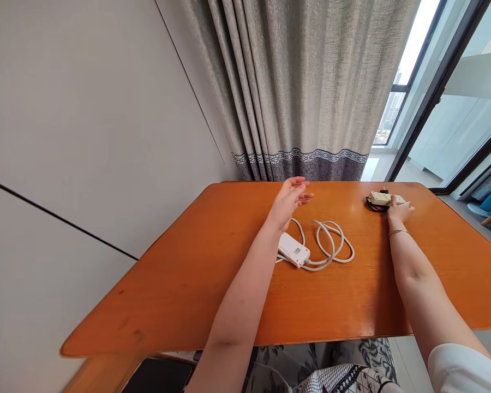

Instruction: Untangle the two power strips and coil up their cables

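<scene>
My left hand (291,201) hovers over the middle of the table, fingers apart and nothing in them. Below it lies a white power strip (293,249) face down, with a label on its underside; my forearm hides its left end. Its white cable (343,258) lies in loose loops to the right. At the far right, my right hand (400,212) grips the right end of a cream power strip (378,197), thumb on top. A black cord (375,207) is bunched beside that strip, and a black plug (384,191) shows behind it.
The orange wooden table (167,295) has rounded corners and meets a pale wall (85,136) on the left. A grey curtain (311,98) hangs behind its far edge. A dark-framed glass door (429,103) stands at right. A dark flat object (157,376) sits below the near edge.
</scene>
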Demonstrator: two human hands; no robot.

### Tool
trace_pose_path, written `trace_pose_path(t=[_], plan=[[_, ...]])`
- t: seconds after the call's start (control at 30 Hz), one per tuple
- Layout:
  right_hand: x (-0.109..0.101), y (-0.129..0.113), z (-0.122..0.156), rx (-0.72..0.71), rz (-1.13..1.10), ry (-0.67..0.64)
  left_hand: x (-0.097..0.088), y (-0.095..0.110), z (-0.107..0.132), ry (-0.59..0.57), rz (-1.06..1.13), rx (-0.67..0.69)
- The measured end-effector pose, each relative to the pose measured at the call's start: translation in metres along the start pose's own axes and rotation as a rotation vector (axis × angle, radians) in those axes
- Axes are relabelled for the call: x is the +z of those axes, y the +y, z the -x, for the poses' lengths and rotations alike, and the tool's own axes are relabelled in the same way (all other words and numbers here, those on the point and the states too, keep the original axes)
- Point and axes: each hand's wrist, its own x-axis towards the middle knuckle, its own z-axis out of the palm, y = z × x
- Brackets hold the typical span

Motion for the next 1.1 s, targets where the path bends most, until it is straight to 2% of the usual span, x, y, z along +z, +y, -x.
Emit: trace_pose_path(t=[0.13,0.27,0.77,0.93,1.1], plan=[[-0.004,-0.002,0.001,0.125,-0.030,0.155,0.003,0.003,0.001,0.016,0.019,-0.009],[-0.010,-0.003,0.005,0.131,-0.069,0.189,0.003,0.006,0.003,0.031,0.031,-0.011],[-0.022,0.000,0.020,0.006,-0.107,0.051,-0.001,0.007,0.006,0.028,0.006,0.070],[-0.023,0.000,0.023,-0.018,-0.098,0.016,0.001,0.012,0.011,0.065,-0.020,0.080],[-0.022,0.000,0.023,-0.028,-0.094,-0.004,-0.001,0.016,0.014,0.039,-0.044,0.106]])
